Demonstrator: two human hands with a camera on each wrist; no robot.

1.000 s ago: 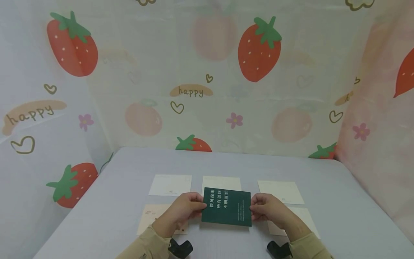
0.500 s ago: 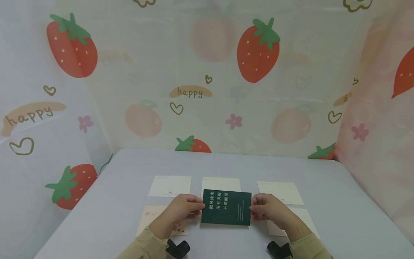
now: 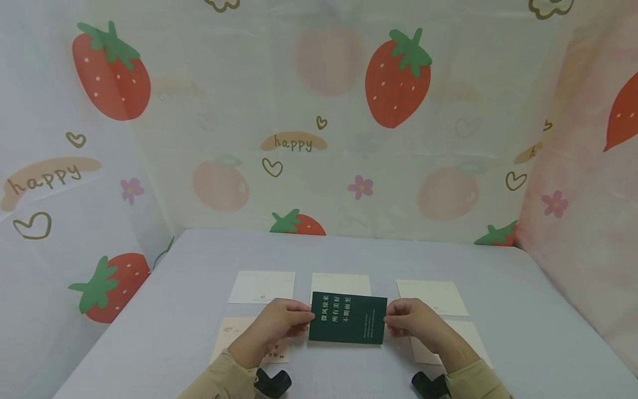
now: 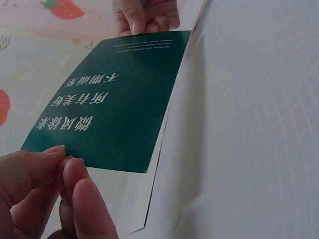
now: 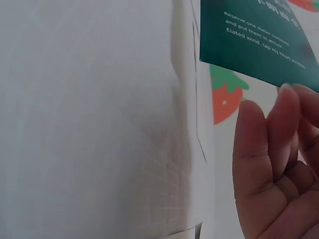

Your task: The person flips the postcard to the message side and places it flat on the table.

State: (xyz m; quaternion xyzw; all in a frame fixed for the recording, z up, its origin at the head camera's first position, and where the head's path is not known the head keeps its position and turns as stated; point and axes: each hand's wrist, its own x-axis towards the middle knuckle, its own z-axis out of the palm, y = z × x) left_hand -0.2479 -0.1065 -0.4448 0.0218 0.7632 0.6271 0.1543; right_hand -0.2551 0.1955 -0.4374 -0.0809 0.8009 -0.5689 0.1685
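Observation:
A dark green postcard (image 3: 347, 327) with white vertical Chinese lettering is held flat-on in front of me, lifted off the table. My left hand (image 3: 274, 330) pinches its left edge between thumb and fingers. The opposite short edge is pinched by my right hand (image 3: 422, 327). Seen from the left wrist, the green postcard (image 4: 119, 109) slants above the white surface, with a hand at each end. Small English lines show on the green postcard (image 5: 254, 45) in the right wrist view. It partly covers a cream card (image 3: 341, 281) lying behind it.
A white card (image 3: 262, 285) lies back left and another cream card (image 3: 432, 293) back right. Nearer, a printed card (image 3: 231, 330) sits partly under my left arm, and a pale card (image 3: 466, 335) by my right. A strawberry-print curtain (image 3: 334, 183) surrounds the white table (image 3: 359, 255).
The green postcard has shifted slightly left, and its lower edge has risen a little. Both hands keep their pinch, the left moving slightly left. The cards on the table have stayed in place.

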